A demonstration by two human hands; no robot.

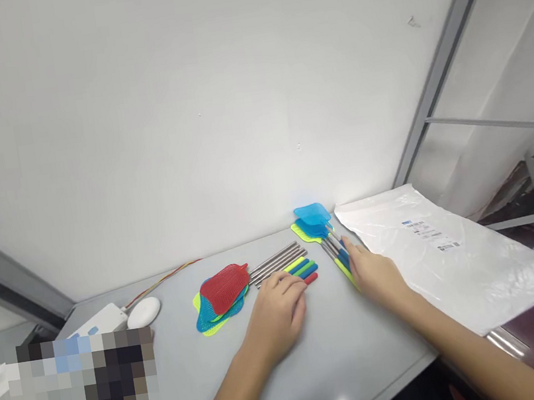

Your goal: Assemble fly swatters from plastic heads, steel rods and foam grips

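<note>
My right hand (pixel 371 271) is closed around the handle of a blue fly swatter (pixel 313 214), its head raised above other swatters. Beneath it lie a darker blue swatter head (pixel 312 228) and a yellow-green swatter head (pixel 306 235), their handles running under my right hand. My left hand (pixel 279 305) is curled at the coloured handles, its fingertips at the red handle (pixel 311 278). Blue and green handles (pixel 307 267) poke out beyond its fingers. Several metal rods (pixel 279 262) lie just behind. Left of them is a pile of swatter heads, with a red head (pixel 225 288) on top.
A white plastic mailer bag (pixel 438 268) with a printed label covers the table's right side. At the left are a white power strip (pixel 99 322), a round white device (pixel 144 312) and a thin coloured cable (pixel 163 281). A white wall (pixel 234 111) rises behind.
</note>
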